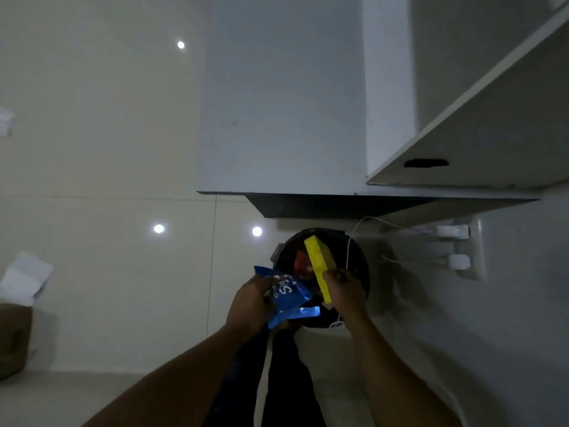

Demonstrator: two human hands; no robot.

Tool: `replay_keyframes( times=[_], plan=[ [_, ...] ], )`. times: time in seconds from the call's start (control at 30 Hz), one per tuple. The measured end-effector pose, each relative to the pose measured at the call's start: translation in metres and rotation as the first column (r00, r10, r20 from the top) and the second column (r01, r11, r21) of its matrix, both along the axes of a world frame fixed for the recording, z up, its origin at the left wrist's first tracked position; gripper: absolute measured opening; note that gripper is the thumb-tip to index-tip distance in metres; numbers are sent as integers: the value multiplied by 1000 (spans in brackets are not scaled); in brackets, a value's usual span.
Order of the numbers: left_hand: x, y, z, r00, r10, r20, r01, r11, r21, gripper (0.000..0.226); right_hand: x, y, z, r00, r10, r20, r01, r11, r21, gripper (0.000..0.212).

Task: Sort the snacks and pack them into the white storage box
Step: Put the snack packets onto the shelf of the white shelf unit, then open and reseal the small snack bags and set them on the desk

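A round black bin (358,266) stands on the floor below me, against the wall. My left hand (251,303) grips a blue snack bag (289,295) at the bin's near-left rim. My right hand (346,289) holds a long yellow pack (318,263) by its lower end, tilted up over the bin's opening. Inside the bin a red-orange packet (301,262) shows between the two. No white storage box is in view.
A grey cabinet (283,118) juts out above the bin, with a white open shelf unit (492,118) to its right. A wall socket (471,251) holds two white plugs, their thin cables trailing past the bin. Glossy tiled floor (107,241) spreads left; white papers (24,277) lie there.
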State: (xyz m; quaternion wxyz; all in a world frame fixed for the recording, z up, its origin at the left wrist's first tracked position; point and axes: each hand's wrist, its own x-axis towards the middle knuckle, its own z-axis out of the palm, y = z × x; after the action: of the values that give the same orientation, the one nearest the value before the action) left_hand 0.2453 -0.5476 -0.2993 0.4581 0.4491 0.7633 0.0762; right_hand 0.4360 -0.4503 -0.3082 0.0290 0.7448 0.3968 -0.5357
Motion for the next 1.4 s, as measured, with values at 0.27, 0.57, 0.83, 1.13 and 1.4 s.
replay_keyframes(
  times=[0.27,0.57,0.83,1.13,1.4],
  plan=[
    [44,15,-112,991,-123,-59,113,983,-144,65,40,14,-73,982,162,98,-145,977,-159,64],
    [81,74,-74,972,-234,-10,225,944,-241,60,52,46,-114,958,264,110,-231,942,-245,64],
    [85,63,-116,970,-187,154,215,956,-198,66,52,56,-109,996,66,58,-59,991,-123,44],
    [54,64,-58,994,-110,-18,104,973,-205,59,19,61,-57,980,190,66,-195,977,82,38],
    [-10,75,94,996,-26,-82,33,996,87,52,-63,57,101,957,253,-141,-198,928,316,21]
  ],
)
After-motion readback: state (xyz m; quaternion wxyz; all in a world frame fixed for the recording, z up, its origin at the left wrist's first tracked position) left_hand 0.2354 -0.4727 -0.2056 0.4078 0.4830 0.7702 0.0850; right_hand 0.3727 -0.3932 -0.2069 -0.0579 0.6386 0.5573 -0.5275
